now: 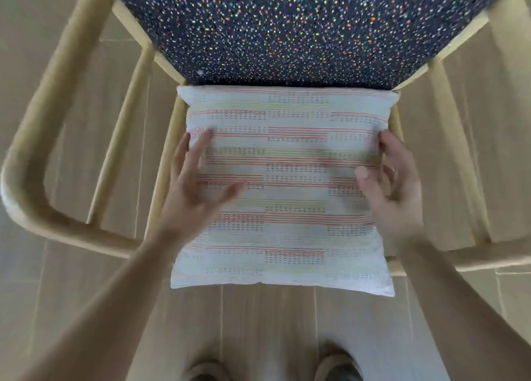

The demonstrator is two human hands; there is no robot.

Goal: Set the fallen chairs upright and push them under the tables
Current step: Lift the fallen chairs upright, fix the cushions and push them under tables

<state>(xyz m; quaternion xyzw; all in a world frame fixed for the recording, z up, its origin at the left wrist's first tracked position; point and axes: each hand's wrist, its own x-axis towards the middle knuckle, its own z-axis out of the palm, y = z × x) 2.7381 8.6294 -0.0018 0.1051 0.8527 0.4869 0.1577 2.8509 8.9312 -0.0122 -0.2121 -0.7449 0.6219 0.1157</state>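
A pale wooden armchair (pixel 34 162) stands upright below me, its curved arms reaching to both sides. Its seat is covered in dark fabric with coloured speckles (pixel 301 27). A white cushion with red and yellow woven stripes (pixel 287 202) lies across the chair's near part. My left hand (pixel 195 185) hovers over the cushion's left side with fingers spread and relaxed. My right hand (pixel 393 185) is at the cushion's right edge, fingers loosely curved beside it; I cannot tell whether they touch the fabric.
Light wood-look floor tiles (pixel 71 309) surround the chair. My two feet (pixel 336 366) in pale trousers stand just in front of the chair. No table is in view.
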